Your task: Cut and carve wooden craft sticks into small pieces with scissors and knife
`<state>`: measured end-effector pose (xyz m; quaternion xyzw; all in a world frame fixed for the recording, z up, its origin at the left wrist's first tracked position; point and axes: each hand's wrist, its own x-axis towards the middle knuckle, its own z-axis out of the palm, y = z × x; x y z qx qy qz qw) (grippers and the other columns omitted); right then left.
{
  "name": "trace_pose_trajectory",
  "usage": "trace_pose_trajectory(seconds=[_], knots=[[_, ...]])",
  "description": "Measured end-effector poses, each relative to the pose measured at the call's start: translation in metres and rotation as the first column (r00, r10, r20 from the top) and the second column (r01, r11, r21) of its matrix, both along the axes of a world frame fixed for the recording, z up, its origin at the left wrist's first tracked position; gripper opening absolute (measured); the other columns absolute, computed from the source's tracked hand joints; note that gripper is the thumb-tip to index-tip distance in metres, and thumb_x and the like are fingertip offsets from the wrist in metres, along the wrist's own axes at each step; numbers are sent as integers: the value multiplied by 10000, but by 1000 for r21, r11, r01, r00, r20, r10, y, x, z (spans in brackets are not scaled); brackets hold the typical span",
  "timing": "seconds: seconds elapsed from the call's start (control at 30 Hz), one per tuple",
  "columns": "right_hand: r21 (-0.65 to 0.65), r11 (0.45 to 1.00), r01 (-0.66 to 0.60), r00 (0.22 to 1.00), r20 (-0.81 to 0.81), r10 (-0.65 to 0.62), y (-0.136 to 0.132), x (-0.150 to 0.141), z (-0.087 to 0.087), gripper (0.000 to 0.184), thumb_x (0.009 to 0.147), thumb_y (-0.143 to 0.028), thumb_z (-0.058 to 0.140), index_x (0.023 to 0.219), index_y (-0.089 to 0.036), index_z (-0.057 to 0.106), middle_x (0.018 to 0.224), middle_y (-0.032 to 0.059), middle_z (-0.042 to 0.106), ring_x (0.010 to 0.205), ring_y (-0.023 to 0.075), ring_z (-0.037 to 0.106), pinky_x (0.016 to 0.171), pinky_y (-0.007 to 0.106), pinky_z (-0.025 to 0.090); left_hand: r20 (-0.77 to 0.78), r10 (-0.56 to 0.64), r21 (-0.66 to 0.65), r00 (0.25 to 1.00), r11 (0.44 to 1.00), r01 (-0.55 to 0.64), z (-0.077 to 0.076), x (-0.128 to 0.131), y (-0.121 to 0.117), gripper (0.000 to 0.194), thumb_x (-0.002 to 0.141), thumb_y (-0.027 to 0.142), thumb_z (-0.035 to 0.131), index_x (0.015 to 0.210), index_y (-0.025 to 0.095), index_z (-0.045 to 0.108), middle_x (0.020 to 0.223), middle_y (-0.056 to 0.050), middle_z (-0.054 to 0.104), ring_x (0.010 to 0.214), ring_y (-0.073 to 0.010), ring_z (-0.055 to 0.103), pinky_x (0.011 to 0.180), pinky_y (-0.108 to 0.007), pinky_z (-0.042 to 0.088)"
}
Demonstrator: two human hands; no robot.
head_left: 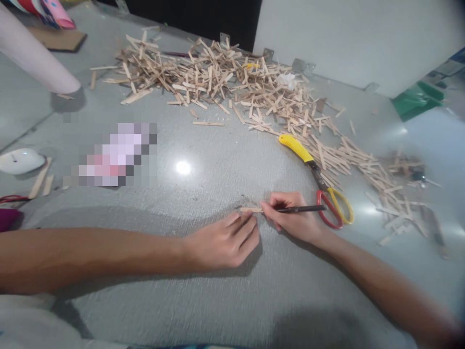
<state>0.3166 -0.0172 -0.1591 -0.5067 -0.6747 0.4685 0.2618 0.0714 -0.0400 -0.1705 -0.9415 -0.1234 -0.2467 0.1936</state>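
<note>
A short wooden stick [252,210] lies between my two hands, low over the grey table [174,310]. The fingers of my left hand [227,240] are closed on its left part. My right hand [290,215] grips a dark pen [307,209] with its fingers pressed together, and its fingertips meet the stick's right end. The pen's tip is hidden behind those fingers. Just beyond my right hand lie scissors with red and yellow handles [336,211]. Touching their pivot end is a cutter with a yellow handle [296,147].
A heap of wooden sticks [210,72] spreads along the table's back and right side. On the left are a white computer mouse [22,161], a blurred-out pinkish object [116,155] and a pale tube [39,53]. A green bin [417,100] stands at the far right.
</note>
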Motion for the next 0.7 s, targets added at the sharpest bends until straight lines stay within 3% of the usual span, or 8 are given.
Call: trace_pose_trajectory(seconds=[0.23, 0.7], knots=[[18, 1000, -11, 1000, -4, 11, 0, 0, -1, 548, 1050, -539, 686, 625, -235, 521, 465, -37, 547, 417, 107, 470, 451, 273, 336, -11, 9, 19, 1000, 1000, -9, 0, 0, 0, 174, 1022, 76, 651, 1125, 55, 790, 1122, -177, 841, 1091, -288, 803, 961, -391, 645], [-15, 1000, 5, 1000, -12, -6, 0, 0, 3, 540, 1036, -574, 700, 657, -237, 515, 465, -46, 551, 400, 99, 485, 430, 251, 345, -9, 12, -26, 1000, 1000, -13, -4, -2, -1, 207, 1038, 150, 682, 1183, 25, 762, 1210, -228, 813, 1179, -331, 770, 970, -427, 618]])
